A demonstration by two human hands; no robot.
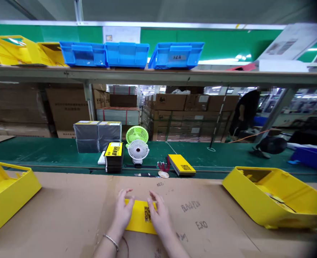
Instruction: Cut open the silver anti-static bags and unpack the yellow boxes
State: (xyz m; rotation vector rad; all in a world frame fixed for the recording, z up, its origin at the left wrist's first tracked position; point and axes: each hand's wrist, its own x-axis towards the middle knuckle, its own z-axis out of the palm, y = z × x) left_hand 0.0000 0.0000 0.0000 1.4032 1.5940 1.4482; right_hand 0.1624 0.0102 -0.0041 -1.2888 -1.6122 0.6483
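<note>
A yellow card with a printed QR code point(138, 217) lies on the cardboard sheet point(75, 211) in front of me. My left hand point(124, 209) is at the card's left edge, thumb and fingers apart and curved. On the card's right side is my right hand point(158, 212), its fingers also spread and covering part of that edge. Whether the fingertips touch the card, I cannot tell. A thin dark cord point(126, 245) shows beside my left wrist, which wears a bracelet point(111, 242).
Yellow bins stand left point(10, 200) and right point(255, 200). Behind the cardboard are a yellow card stack point(181, 164), a black-and-yellow box stack point(114, 159), a white fan point(138, 149), a green fan point(137, 133) and grey packs point(87, 138). A person point(246, 107) stands far right.
</note>
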